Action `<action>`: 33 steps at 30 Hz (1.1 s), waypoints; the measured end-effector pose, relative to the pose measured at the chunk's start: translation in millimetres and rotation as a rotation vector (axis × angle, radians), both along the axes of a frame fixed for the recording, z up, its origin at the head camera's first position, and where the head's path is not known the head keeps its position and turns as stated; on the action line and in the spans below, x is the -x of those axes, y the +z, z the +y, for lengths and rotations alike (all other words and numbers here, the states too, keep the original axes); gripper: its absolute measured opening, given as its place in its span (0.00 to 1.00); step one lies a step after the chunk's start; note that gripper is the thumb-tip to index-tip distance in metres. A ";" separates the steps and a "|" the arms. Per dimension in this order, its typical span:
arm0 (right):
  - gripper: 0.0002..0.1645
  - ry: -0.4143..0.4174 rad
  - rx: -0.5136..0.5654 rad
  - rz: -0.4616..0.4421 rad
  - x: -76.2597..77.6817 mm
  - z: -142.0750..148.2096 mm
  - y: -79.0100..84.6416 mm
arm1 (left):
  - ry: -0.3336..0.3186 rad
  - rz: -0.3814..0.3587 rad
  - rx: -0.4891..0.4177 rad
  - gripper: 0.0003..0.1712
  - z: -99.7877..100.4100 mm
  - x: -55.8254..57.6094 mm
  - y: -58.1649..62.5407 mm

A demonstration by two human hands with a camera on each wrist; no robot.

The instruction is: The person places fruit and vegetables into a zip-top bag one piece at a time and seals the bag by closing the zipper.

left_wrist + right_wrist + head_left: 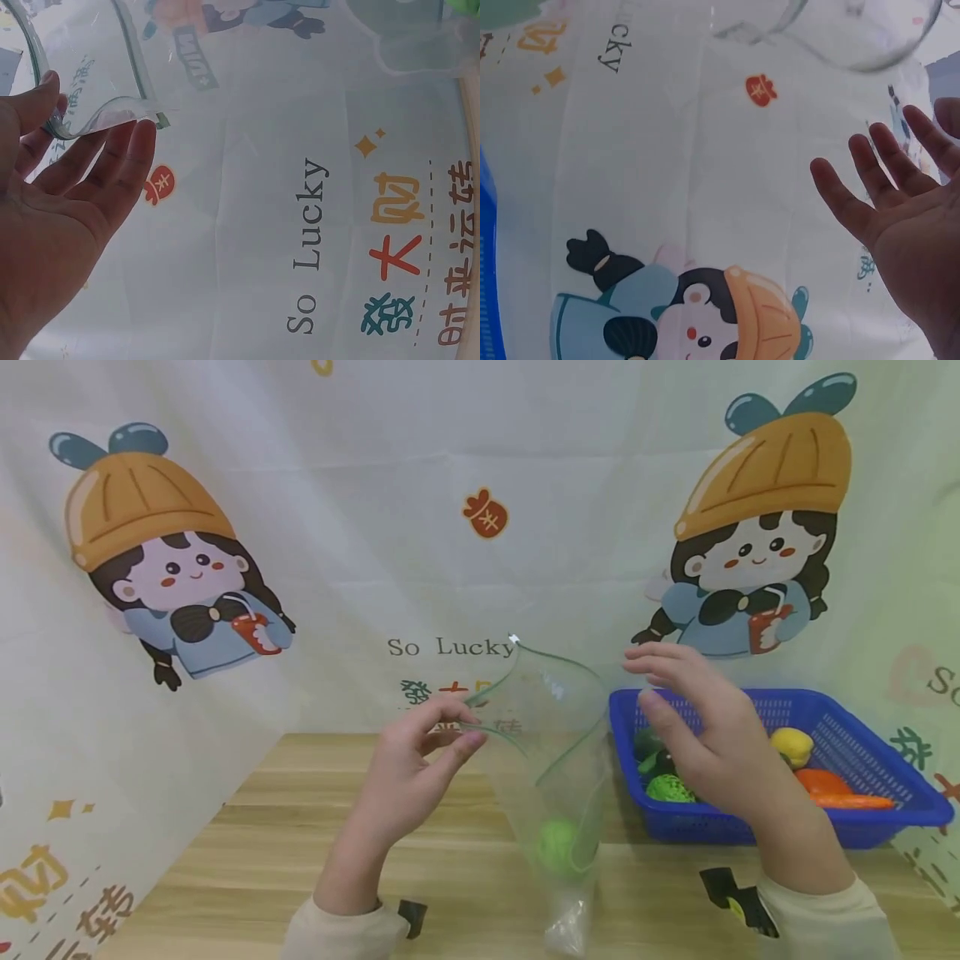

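A clear zip bag with a green-edged mouth stands spread wide in the head view, a white slider at its top corner. Low inside it sits a round, light green item; the plastic blurs its kind. My left hand holds the left edge of the mouth between thumb and fingers. In the left wrist view, the thumb and fingertips of that hand touch the rim. To the right of the bag, my right hand hovers apart from it with fingers extended and nothing held.
A blue plastic basket stands at the right behind my right forearm. It holds a yellow lemon-like item, an orange carrot, a speckled green item and darker green pieces. A printed cloth hangs behind the wooden table.
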State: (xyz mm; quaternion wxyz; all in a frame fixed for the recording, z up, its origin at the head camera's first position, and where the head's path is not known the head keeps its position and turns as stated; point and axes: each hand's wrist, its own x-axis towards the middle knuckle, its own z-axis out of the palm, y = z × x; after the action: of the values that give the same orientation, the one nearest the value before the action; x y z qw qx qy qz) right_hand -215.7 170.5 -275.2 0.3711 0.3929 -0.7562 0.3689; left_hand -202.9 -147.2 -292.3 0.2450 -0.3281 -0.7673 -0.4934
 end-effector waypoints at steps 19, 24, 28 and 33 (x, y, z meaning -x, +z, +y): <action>0.22 -0.229 -1.059 -0.551 122.8 32.0 -11.6 | 0.018 -0.037 -0.050 0.26 5.2 0.4 0.9; 0.30 -0.214 -1.062 -0.819 124.4 47.2 -34.1 | 0.017 -0.015 -0.058 0.25 6.0 2.2 -1.6; 0.32 -0.257 -1.071 -0.814 126.8 56.9 -46.4 | 0.010 0.000 -0.059 0.24 6.3 3.5 -2.2; 0.25 -0.246 -1.045 -0.802 131.0 65.0 -49.9 | 0.013 0.009 -0.057 0.25 6.0 3.5 -2.2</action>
State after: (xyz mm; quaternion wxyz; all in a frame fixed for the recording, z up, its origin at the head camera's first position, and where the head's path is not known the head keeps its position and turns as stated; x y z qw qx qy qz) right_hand -346.7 235.5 -325.1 -0.1384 0.2643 -0.9541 0.0267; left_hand -206.3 -141.2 -294.6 0.2608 -0.3181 -0.7540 -0.5121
